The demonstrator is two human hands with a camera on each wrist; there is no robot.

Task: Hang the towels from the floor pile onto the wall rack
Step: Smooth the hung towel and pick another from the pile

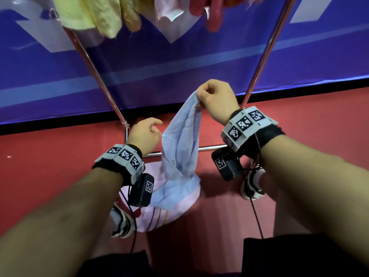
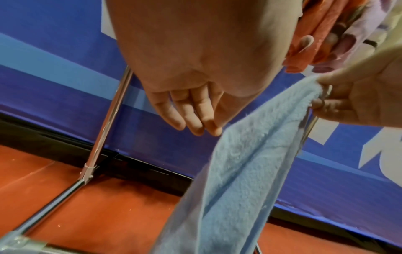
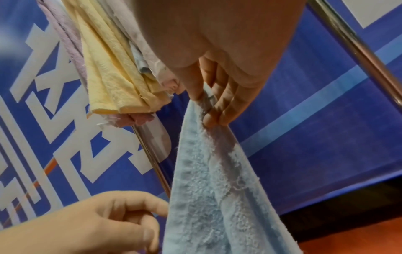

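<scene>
Right hand (image 1: pixel 216 101): pinches the light blue towel (image 1: pixel 180 148) by its top corner, at 1 o'clock from the left hand.
Left hand (image 1: pixel 144 136): released, fingers loosely curled, just beside the towel.
Pink striped towel (image 1: pixel 157 213): on the red floor (image 1: pixel 50 156), under the blue one's lower end.

Both bare forearms reach forward and down, each wrist wrapped in a black band with a strip of printed markers and a small camera slung beneath. The right hand (image 1: pixel 216 101) is raised higher than the other, knuckles up, its thumb and fingers (image 3: pixel 214 110) pinched together around a fold of cloth. The left hand (image 1: pixel 144 134) sits lower and nearer the body, fingers (image 2: pixel 191 113) loosely curled, holding nothing.
</scene>
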